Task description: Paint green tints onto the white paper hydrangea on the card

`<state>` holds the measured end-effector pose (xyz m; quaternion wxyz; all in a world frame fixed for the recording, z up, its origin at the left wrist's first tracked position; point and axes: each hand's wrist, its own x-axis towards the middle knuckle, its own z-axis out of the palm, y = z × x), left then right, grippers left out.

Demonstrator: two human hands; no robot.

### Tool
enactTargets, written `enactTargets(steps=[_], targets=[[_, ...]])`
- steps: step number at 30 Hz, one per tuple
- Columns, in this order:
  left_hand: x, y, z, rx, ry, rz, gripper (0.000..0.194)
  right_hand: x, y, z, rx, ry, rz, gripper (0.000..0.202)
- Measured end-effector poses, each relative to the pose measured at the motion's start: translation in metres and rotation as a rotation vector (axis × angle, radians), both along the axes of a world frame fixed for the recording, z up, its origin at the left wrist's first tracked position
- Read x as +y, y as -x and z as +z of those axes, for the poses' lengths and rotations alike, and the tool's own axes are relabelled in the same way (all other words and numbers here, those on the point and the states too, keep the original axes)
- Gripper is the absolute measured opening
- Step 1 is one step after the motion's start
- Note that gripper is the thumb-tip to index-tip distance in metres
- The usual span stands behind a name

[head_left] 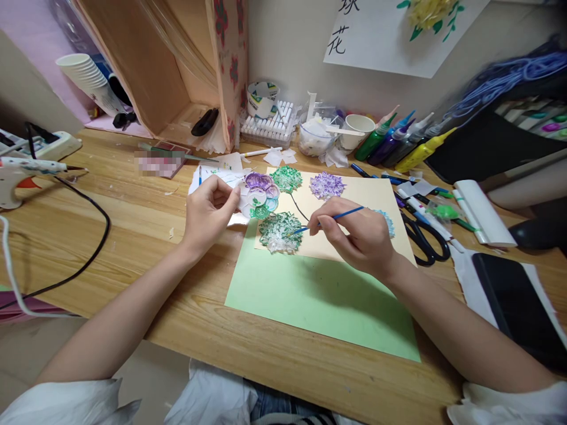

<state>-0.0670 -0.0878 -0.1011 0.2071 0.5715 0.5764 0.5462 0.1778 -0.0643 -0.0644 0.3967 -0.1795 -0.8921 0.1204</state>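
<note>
My left hand [212, 209] grips the edge of a small paint palette [261, 193] with purple, green and blue paint in its round wells. Between the fingers of my right hand [354, 236] is a thin blue paintbrush [339, 217], its tip on the large green and white paper flower [280, 232]. White shows on that flower's lower part. Behind it lie a smaller green flower [286, 178] and a purple flower [328, 186], while a blue flower [384, 223] is partly hidden by my right hand. They sit on cream paper [367, 192] over a green sheet [319, 307].
Left are a glue gun [26, 171] and its black cable [106, 230]. At the back stand a marker box [270, 124], a paper cup [357, 130] and several paint bottles [376, 139]. Scissors [425, 239] and a black phone [516, 301] lie on the right.
</note>
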Motion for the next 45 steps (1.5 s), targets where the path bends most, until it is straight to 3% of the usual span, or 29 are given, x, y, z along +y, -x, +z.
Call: enactTargets(steps=[7, 45], targets=[[-0.0008, 0.0004, 0.0002, -0.040, 0.011, -0.012, 0.027, 0.0002, -0.0030, 0.0035, 0.033, -0.009, -0.044, 0.019], [-0.0012, -0.0001, 0.0005, -0.070, 0.006, -0.019, 0.025, 0.0022, -0.0008, 0.0033, 0.007, -0.037, -0.007, 0.019]])
